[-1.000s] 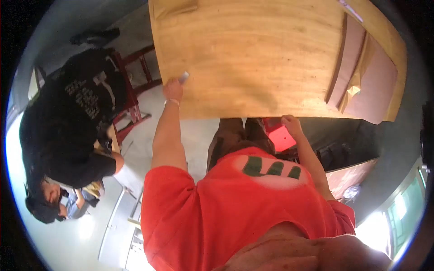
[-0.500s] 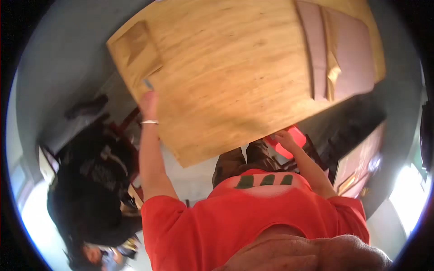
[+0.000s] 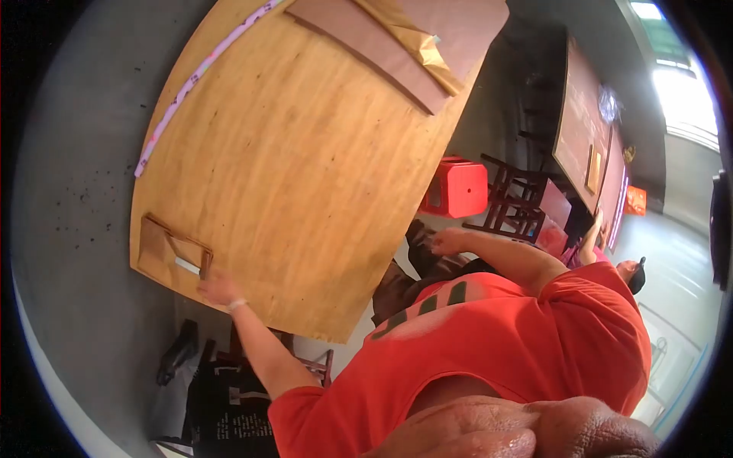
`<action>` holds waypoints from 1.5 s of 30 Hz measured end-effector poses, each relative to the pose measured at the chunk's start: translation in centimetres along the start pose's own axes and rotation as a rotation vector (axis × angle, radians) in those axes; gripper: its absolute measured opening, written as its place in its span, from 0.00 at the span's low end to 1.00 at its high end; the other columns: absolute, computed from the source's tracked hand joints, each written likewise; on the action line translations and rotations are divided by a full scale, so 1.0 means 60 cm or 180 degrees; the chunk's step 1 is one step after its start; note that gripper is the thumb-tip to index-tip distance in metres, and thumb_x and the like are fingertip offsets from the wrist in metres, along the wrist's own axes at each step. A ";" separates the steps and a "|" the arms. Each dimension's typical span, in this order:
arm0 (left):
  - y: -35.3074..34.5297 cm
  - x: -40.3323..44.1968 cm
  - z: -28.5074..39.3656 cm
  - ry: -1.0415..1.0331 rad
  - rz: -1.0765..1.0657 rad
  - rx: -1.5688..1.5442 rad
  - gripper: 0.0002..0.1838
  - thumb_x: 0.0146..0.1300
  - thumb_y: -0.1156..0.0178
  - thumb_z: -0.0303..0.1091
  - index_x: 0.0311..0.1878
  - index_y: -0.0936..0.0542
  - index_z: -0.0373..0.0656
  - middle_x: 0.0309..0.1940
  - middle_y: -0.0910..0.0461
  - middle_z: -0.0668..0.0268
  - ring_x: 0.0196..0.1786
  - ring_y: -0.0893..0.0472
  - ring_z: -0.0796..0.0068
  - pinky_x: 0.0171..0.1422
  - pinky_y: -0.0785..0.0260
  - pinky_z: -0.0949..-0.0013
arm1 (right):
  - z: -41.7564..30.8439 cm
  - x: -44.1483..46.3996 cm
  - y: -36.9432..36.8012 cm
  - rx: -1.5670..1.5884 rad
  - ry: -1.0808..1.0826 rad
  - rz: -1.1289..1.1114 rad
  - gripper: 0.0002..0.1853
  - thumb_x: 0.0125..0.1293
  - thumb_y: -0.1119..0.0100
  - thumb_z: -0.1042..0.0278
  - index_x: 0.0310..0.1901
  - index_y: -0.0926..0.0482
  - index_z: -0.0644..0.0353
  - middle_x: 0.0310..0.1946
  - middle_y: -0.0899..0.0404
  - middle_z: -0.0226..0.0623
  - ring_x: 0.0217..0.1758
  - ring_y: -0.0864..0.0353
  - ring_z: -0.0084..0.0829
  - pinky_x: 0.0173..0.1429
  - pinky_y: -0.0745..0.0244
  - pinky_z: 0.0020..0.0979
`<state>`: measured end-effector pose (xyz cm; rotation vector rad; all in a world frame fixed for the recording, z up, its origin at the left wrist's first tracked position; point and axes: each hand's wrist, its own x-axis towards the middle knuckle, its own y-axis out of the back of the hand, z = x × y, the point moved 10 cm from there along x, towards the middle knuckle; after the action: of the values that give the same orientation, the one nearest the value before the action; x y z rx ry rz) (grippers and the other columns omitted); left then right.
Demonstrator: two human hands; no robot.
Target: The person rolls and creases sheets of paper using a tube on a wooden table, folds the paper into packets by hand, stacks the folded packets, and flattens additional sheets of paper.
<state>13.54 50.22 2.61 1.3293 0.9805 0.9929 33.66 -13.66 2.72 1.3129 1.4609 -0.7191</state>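
My left hand [image 3: 220,287] is at the near-left corner of the wooden table [image 3: 282,168]. Its fingers are closed on the raised edge of a piece of brown paper [image 3: 156,252], which lies flat and partly folded. A small whitish strip [image 3: 187,266] shows beside the fingertips; what it is I cannot make out. By my lap, past the table's edge, my right hand [image 3: 450,241] hangs with curled fingers and nothing visible in it.
Mauve sheets [image 3: 351,38] with a crumpled brown paper strip [image 3: 420,46] lie across the table's far end. A long patterned pink strip [image 3: 195,80] follows the left edge. A red stool [image 3: 464,188] stands at right. Another person [image 3: 592,244] is by a second table [image 3: 584,130].
My view has swung round, so the table appears turned and the pink strip shows. My left hand has moved onto the brown paper. My right hand now appears away from the red stool.
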 end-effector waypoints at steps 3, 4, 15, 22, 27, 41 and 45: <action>-0.064 -0.207 0.046 -0.0733 -0.0677 -0.0355 0.42 0.61 0.42 0.44 0.69 0.46 0.24 0.70 0.49 0.34 0.73 0.47 0.37 0.75 0.54 0.44 | 0.045 0.009 -0.083 -0.0331 0.0082 -0.0432 0.21 0.60 0.42 0.48 0.40 0.17 0.60 0.41 0.17 0.46 0.46 0.19 0.44 0.50 0.25 0.43; -0.040 -0.293 0.087 -0.1122 -0.0699 -0.0543 0.40 0.61 0.43 0.44 0.68 0.43 0.26 0.70 0.47 0.35 0.72 0.46 0.35 0.75 0.54 0.43 | 0.069 0.026 -0.101 -0.0288 0.0088 -0.0400 0.21 0.60 0.42 0.48 0.40 0.17 0.60 0.41 0.17 0.46 0.46 0.19 0.44 0.50 0.25 0.43; -0.085 -0.717 0.147 -0.2080 -0.4119 -0.0765 0.36 0.59 0.41 0.48 0.63 0.36 0.30 0.65 0.39 0.40 0.67 0.41 0.40 0.70 0.52 0.44 | 0.116 -0.002 -0.046 0.1269 0.0110 -0.1234 0.26 0.60 0.41 0.40 0.45 0.19 0.57 0.37 0.21 0.39 0.37 0.22 0.36 0.39 0.27 0.40; -0.062 -0.655 0.251 -0.1828 -0.4023 -0.0332 0.33 0.61 0.41 0.46 0.62 0.34 0.30 0.61 0.35 0.41 0.64 0.36 0.44 0.67 0.47 0.47 | 0.241 -0.040 -0.023 0.1545 0.0175 -0.1536 0.33 0.58 0.36 0.41 0.55 0.24 0.61 0.50 0.22 0.39 0.49 0.23 0.35 0.52 0.28 0.37; -0.042 -0.672 0.337 -0.2054 -0.4159 0.0020 0.31 0.62 0.42 0.44 0.61 0.33 0.30 0.59 0.33 0.42 0.62 0.33 0.46 0.65 0.44 0.50 | 0.358 -0.127 0.020 0.3329 -0.0101 -0.0643 0.36 0.55 0.32 0.41 0.60 0.25 0.58 0.56 0.23 0.39 0.55 0.23 0.34 0.59 0.28 0.38; -0.029 -0.776 0.607 -0.3178 -0.4299 -0.0199 0.26 0.64 0.42 0.40 0.58 0.31 0.29 0.52 0.26 0.44 0.56 0.25 0.52 0.59 0.35 0.57 | 0.377 -0.268 0.004 0.3025 -0.0248 -0.0558 0.31 0.53 0.36 0.39 0.50 0.18 0.57 0.46 0.19 0.33 0.48 0.21 0.32 0.54 0.29 0.38; 0.001 -0.831 0.631 -0.3257 -0.4497 -0.0463 0.25 0.65 0.42 0.39 0.58 0.30 0.29 0.50 0.24 0.45 0.54 0.23 0.54 0.58 0.33 0.59 | 0.335 -0.281 0.036 0.2600 -0.0116 -0.0084 0.34 0.54 0.38 0.37 0.49 0.17 0.63 0.43 0.17 0.39 0.47 0.19 0.35 0.53 0.27 0.38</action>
<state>35.13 -8.51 2.86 0.5423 0.7066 -0.6524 39.82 -37.38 12.32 1.8623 1.1824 -1.4394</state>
